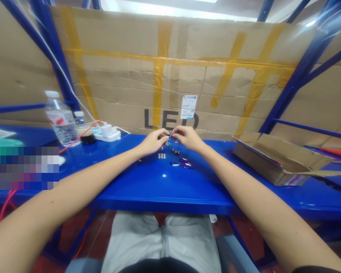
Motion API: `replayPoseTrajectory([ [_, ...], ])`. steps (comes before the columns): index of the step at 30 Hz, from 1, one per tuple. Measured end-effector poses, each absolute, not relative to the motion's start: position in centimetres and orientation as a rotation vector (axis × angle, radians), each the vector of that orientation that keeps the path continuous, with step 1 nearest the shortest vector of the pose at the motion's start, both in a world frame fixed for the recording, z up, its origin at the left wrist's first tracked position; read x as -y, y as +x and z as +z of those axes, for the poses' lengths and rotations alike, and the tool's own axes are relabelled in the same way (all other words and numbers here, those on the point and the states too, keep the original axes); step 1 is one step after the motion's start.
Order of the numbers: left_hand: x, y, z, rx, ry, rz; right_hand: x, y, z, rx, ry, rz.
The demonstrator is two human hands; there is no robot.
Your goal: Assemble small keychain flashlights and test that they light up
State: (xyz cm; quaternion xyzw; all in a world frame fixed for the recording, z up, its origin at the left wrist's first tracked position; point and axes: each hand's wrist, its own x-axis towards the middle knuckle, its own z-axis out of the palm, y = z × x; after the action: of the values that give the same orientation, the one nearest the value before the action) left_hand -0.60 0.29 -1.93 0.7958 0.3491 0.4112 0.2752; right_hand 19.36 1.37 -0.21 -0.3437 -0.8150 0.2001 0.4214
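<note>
My left hand [155, 141] and my right hand [188, 138] meet fingertip to fingertip above the back of the blue table. Both are closed in a pinch around a small dark piece [171, 135], too small to name. A green carabiner [168, 143] shows just below my fingers. Nearer to me lie a dark blue carabiner [175, 164] and purple carabiners [188, 166]. Small silvery metal pieces [161, 156] sit in a tight group under my left hand, and a few loose metal pieces [175, 151] lie under my right.
On the blue table [159, 191], an open cardboard box [272, 163] stands at the right. A water bottle [61, 119], a cup of dark liquid [86, 135] and a white power strip [107, 132] with cables stand at the left. A taped cardboard panel [125, 87] rises behind.
</note>
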Motion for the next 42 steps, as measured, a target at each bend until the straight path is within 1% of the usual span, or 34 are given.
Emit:
replayPoseTrajectory([
  [2,-0.1,-0.7,-1.9,-0.978,2.236,1.130,-1.1,19.4,0.0,2.068,-0.869,0.507],
  [5,0.2,-0.8,-1.9,-0.998,2.415,1.175,-0.9,19.5,0.0,2.097,-0.876,0.601],
  [10,0.2,-1.0,-2.1,-0.991,2.718,1.130,-1.0,19.3,-0.4,2.067,-0.851,0.768],
  [15,0.7,-1.3,-1.7,-0.917,3.068,1.104,-0.6,19.1,-0.2,1.907,-0.810,1.105],
  [18,0.9,-1.2,-1.4,-0.895,3.177,1.137,-0.4,19.0,-0.2,1.815,-0.788,1.286],
  [23,0.8,-1.2,-1.4,-0.908,3.053,1.285,-0.4,18.7,-0.4,1.710,-0.753,1.419],
  [28,0.6,-1.0,-1.6,-0.884,2.864,1.341,-0.4,19.0,-0.2,1.660,-0.770,1.528],
  [32,0.8,-0.9,-1.5,-0.805,2.839,1.377,-0.2,19.3,0.1,1.645,-0.765,1.600],
  [38,1.2,-1.0,-1.2,-0.803,2.854,1.353,-0.2,19.2,0.3,1.603,-0.803,1.637],
  [42,1.2,-0.6,-1.1,-0.925,2.762,1.435,-0.2,19.1,0.3,1.635,-0.754,1.507],
])
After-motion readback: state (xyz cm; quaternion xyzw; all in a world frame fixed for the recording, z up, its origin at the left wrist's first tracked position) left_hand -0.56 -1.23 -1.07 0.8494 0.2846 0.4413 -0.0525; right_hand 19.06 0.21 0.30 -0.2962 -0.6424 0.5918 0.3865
